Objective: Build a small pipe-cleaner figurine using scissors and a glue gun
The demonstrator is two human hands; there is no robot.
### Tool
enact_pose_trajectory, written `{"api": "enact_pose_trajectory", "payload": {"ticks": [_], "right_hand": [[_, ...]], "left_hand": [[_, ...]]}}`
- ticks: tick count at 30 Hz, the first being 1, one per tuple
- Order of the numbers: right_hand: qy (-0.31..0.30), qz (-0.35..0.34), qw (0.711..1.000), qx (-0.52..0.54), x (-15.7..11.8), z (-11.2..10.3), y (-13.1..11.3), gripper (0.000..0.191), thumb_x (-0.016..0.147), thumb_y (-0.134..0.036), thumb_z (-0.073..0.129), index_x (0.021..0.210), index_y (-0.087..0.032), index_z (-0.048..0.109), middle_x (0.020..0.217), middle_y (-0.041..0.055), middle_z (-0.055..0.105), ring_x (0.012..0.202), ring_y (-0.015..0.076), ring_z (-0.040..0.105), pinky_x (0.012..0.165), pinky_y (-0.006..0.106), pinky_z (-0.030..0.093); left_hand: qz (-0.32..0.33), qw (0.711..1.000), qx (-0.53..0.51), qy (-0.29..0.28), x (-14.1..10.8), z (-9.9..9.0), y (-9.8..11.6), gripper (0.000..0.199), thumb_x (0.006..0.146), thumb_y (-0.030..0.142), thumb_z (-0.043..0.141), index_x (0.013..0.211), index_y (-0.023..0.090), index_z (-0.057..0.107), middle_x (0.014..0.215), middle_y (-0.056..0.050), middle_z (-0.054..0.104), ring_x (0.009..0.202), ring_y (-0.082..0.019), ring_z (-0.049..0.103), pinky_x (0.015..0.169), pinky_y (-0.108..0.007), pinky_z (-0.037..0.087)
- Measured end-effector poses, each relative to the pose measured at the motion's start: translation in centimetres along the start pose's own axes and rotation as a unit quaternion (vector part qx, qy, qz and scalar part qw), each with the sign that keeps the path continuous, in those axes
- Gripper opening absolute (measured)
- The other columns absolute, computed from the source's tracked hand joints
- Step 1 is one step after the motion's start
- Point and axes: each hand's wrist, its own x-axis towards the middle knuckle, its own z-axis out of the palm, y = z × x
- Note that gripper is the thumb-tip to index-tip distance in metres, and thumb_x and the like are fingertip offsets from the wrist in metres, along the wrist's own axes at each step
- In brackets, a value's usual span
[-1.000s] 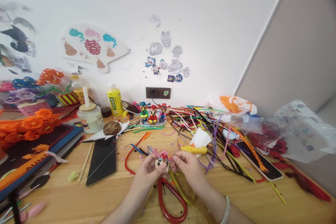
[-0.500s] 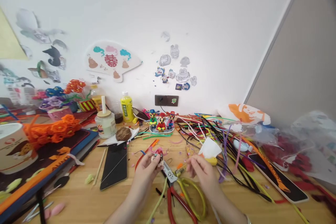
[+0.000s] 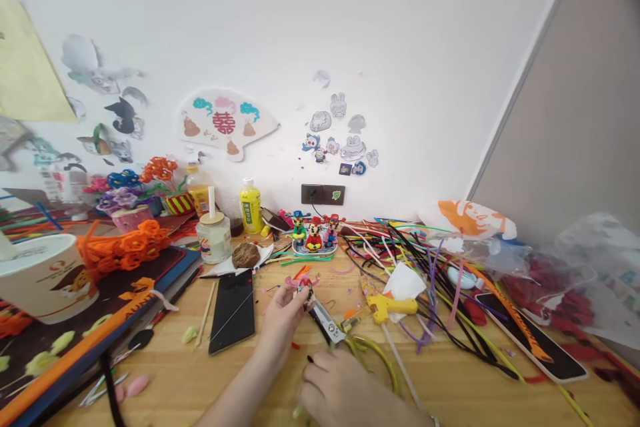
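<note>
My left hand [image 3: 284, 313] pinches a small red, pink and white figure [image 3: 304, 288] above the middle of the wooden table. Low in the view, my right hand [image 3: 333, 383] reaches across toward the left, over the scissors and pliers handles; its fingers are bent and partly hidden, so what they hold cannot be made out. Scissors with yellow-green handles [image 3: 383, 355] lie beside it, their metal blades [image 3: 326, 321] pointing toward my left hand. A yellow glue gun [image 3: 393, 307] rests to the right. Three small figures [image 3: 314, 235] stand on a tray behind.
A black phone [image 3: 233, 312] lies at the left, near a glass jar [image 3: 214, 238] and a yellow bottle [image 3: 251, 205]. A paper cup [image 3: 53, 277] stands at the far left. Many pipe cleaners [image 3: 430, 280] spread over the right side, next to a dark tablet-like slab [image 3: 533, 340].
My right hand has moved down and left from beside the glue gun, covering the red-handled pliers. My left hand still holds the small figure, now turned somewhat. The view has shifted slightly left.
</note>
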Motion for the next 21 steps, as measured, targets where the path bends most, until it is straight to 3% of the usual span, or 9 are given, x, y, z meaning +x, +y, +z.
{"api": "enact_pose_trajectory", "payload": {"ticks": [4,8,13,17,21], "right_hand": [[0.069,0.111,0.991,-0.020,-1.0,-1.2,2.1,0.012,0.084,-0.019,0.042,0.080,-0.020,0.054,0.064,0.0003,0.054,0.058,0.0145,0.045,0.050,0.026,0.028],[0.100,0.204,0.973,0.029,-2.0,0.0,4.1,0.019,0.086,-0.016,0.038,0.082,-0.020,0.056,0.068,0.0011,0.056,0.061,0.0138,0.049,0.055,0.024,0.033],[0.117,0.225,0.967,-0.003,-2.5,1.9,4.5,0.016,0.085,-0.015,0.044,0.081,-0.020,0.059,0.071,0.0017,0.055,0.065,0.0153,0.050,0.057,0.024,0.036],[0.122,0.235,0.964,-0.031,-2.4,1.7,4.1,0.011,0.082,-0.014,0.048,0.079,-0.017,0.058,0.073,0.0024,0.057,0.067,0.0160,0.051,0.056,0.025,0.039],[0.139,0.240,0.960,-0.034,-2.1,1.4,3.7,0.016,0.083,-0.012,0.045,0.092,-0.014,0.058,0.073,0.0046,0.058,0.065,0.0169,0.053,0.054,0.026,0.042]], "left_hand": [[-0.025,0.999,0.005,-0.027,-0.2,0.0,-0.6,0.032,0.054,0.026,0.076,0.074,0.015,0.054,0.058,0.003,0.059,0.050,-0.009,0.057,0.049,-0.020,0.048],[-0.045,0.997,0.000,-0.058,-0.9,0.4,-1.4,0.030,0.061,0.033,0.070,0.077,0.018,0.050,0.058,0.003,0.056,0.051,-0.012,0.058,0.039,-0.018,0.041],[-0.050,0.995,0.002,-0.087,-1.8,1.1,-2.5,0.039,0.054,0.024,0.075,0.080,0.020,0.047,0.062,0.005,0.055,0.055,-0.009,0.055,0.045,-0.017,0.039],[-0.005,0.997,0.040,-0.066,-1.9,1.1,-3.3,0.044,0.050,0.017,0.077,0.083,0.019,0.048,0.063,0.005,0.057,0.056,-0.008,0.053,0.057,-0.020,0.041],[-0.001,0.997,0.062,-0.053,-1.3,0.4,-4.5,0.052,0.043,0.018,0.080,0.085,0.019,0.048,0.062,0.005,0.057,0.060,-0.012,0.055,0.060,-0.024,0.042]]}}
